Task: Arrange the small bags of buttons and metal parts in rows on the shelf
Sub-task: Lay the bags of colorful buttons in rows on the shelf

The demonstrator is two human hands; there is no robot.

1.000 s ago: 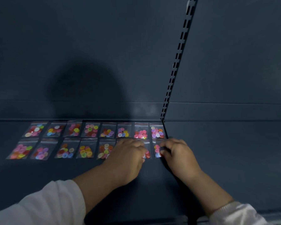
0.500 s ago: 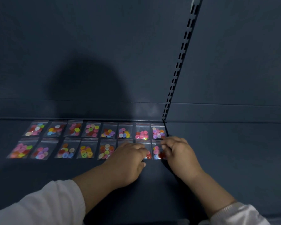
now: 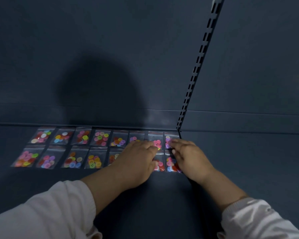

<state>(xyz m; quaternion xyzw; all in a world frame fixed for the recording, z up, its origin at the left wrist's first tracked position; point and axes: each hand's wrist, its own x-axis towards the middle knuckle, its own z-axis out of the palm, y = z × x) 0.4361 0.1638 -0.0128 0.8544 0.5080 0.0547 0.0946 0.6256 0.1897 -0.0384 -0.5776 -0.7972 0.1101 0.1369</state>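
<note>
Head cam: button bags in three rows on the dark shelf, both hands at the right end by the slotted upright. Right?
No. The head view shows two rows, not three: a back row and a front row. The rest holds: bags on the dark shelf, left hand and right hand at the right end by the slotted upright.

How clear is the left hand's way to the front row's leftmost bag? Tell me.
Probably clear, yes: that bag lies flat and uncovered at the row's end, and nothing stands between it and the left hand, which rests on bags farther right.
</note>
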